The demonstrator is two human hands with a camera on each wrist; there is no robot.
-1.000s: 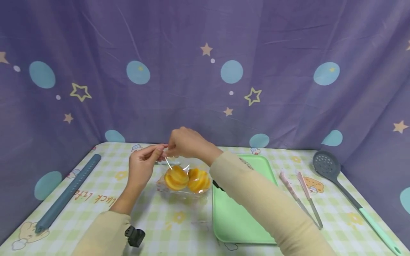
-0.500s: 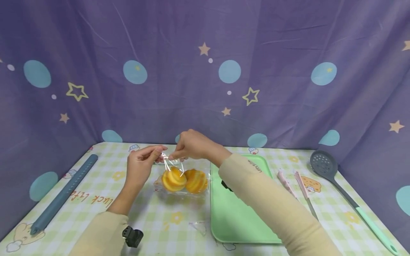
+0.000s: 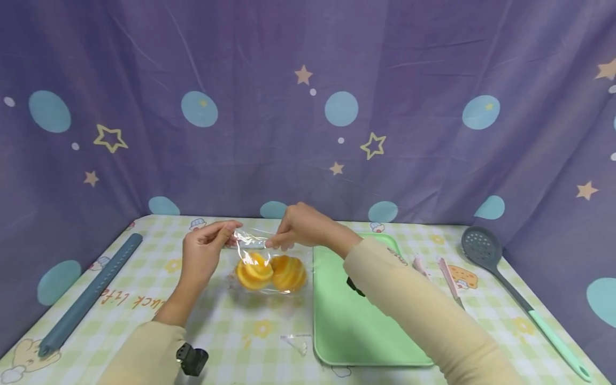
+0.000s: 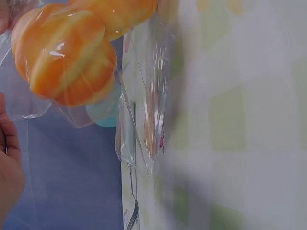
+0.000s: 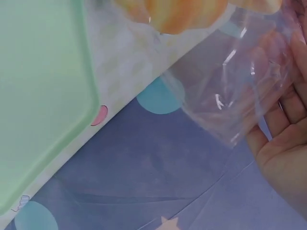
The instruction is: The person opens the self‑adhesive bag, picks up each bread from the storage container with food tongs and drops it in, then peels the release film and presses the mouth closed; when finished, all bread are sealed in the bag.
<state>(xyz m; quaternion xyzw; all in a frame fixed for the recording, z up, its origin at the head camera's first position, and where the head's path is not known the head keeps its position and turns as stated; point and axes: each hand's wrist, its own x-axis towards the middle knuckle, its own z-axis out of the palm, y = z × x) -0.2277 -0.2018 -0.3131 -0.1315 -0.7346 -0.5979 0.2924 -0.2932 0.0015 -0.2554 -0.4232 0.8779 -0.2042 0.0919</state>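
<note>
A clear plastic bag [image 3: 250, 238] holds two yellow-orange bread rolls, the left roll [image 3: 254, 271] and the right roll [image 3: 289, 273]. My left hand [image 3: 203, 250] pinches the bag's upper left edge between thumb and fingers. My right hand [image 3: 308, 227] pinches the upper right edge, so the bag's mouth is spread between them. The rolls lie low in the bag, just above or on the table; I cannot tell which. In the left wrist view, a roll [image 4: 67, 55] shows through the film. The right wrist view shows the loose film [image 5: 216, 91] stretched near fingers.
A green tray [image 3: 356, 331] lies under my right forearm. Pink-handled tongs [image 3: 449, 275] and a slotted skimmer [image 3: 498, 272] lie to the right. A dark blue-grey rod [image 3: 91, 294] lies left. A small torn plastic scrap [image 3: 297, 342] and a light-handled metal utensil [image 4: 129, 143] are also here.
My right hand has moved right, away from the left hand, and the bag's top has spread from bunched to wide. The plastic scrap on the table has come into sight.
</note>
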